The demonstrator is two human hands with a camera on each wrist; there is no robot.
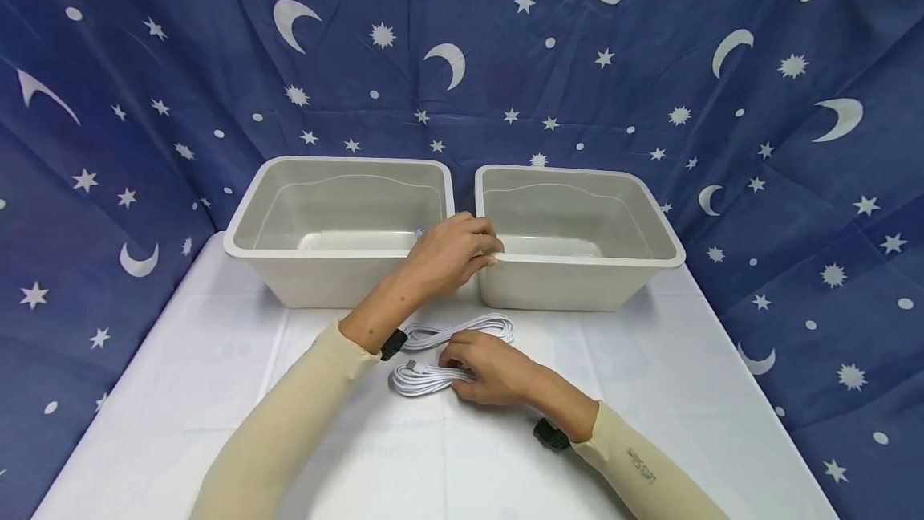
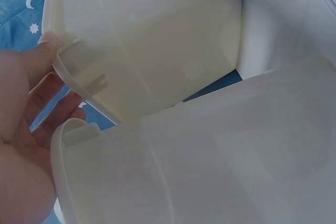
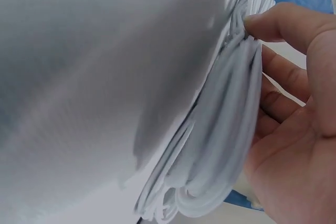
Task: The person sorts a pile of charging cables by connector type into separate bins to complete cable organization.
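Two pale grey plastic bins stand side by side at the back of the white table. My left hand [image 1: 455, 251] is at the gap between them and grips the rim of the right bin [image 1: 577, 283] at its near left corner. In the left wrist view, the thumb [image 2: 44, 51] lies on that rim, while the left bin [image 2: 210, 166] comes close against the palm. My right hand [image 1: 498, 367] pinches the nearer coil of white USB cable [image 1: 419, 379] by its right end, low over the table. Another white cable coil [image 1: 498, 323] lies just behind it.
The left bin [image 1: 310, 283] holds a small bluish item [image 1: 419, 233] at its right end, partly hidden by my left hand. Something white [image 1: 583, 255] shows over the right bin's near rim. A blue curtain [image 1: 498, 62] with moons and stars hangs behind the table [image 1: 404, 456].
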